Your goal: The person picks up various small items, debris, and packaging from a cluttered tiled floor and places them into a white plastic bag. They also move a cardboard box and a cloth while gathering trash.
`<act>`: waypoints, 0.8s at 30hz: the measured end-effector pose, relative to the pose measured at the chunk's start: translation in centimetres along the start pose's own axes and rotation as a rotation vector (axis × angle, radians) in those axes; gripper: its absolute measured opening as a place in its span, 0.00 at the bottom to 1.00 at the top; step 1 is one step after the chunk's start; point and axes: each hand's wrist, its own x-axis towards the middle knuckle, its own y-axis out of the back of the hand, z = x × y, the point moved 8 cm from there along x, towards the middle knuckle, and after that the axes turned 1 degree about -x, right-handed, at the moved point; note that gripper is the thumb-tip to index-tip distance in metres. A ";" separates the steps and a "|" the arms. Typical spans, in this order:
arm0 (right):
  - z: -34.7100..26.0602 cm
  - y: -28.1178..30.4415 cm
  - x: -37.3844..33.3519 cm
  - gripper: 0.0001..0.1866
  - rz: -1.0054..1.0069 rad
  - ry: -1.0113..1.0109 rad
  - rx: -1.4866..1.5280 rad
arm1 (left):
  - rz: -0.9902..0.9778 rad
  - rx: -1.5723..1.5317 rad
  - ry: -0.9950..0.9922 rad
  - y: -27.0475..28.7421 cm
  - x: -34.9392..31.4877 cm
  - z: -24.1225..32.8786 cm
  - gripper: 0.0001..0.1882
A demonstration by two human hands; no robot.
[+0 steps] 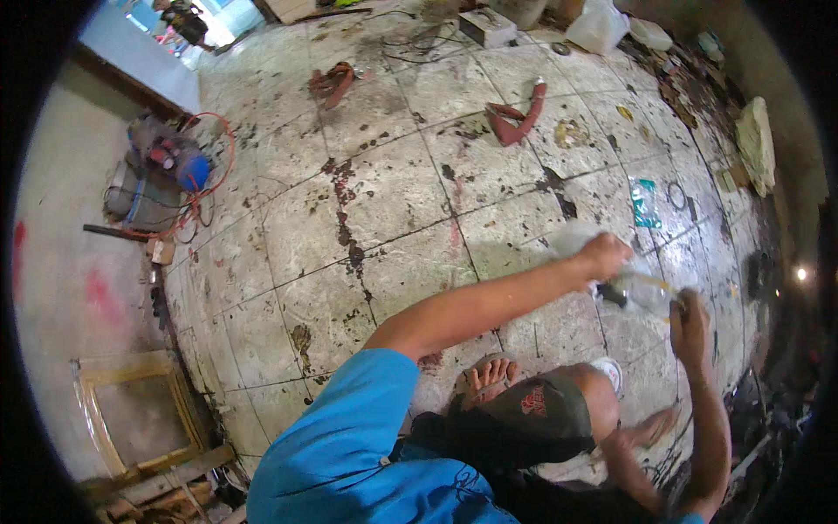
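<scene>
My left hand [605, 255] is closed in a fist out in front to the right, and what it grips is hidden. Beside its wrist shows a whitish translucent plastic sheet or bag [569, 237], smeared by motion. Just below the fist lies a clear plastic bottle [644, 292], tilted, with a dark end [612, 295] toward the left hand and a yellowish strip near the other end. Fingers of my right hand [690, 325] are curled at that far end, seemingly round it. My bent knee and bare foot [491, 375] are below, with a white round thing [608, 373] behind the knee.
A teal packet [645, 203] and black ring [676, 196] lie on the stained tile floor beyond my hands. Farther off are a dark red bent piece [517, 118], a white box [487, 28] and a white bag [598, 26]. A compressor-like machine [161, 179] with orange hose stands left.
</scene>
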 end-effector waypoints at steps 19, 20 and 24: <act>-15.0 -26.1 8.4 0.19 -0.336 0.484 -0.247 | 0.734 -0.434 0.083 21.0 -14.0 -4.8 0.17; -14.8 -27.7 8.1 0.18 -0.373 0.479 -0.294 | 0.681 -0.323 0.090 19.9 -14.0 -4.9 0.18; -11.5 -31.2 11.0 0.24 -0.578 0.316 -0.205 | 0.455 -0.204 0.180 14.0 -11.9 -4.4 0.19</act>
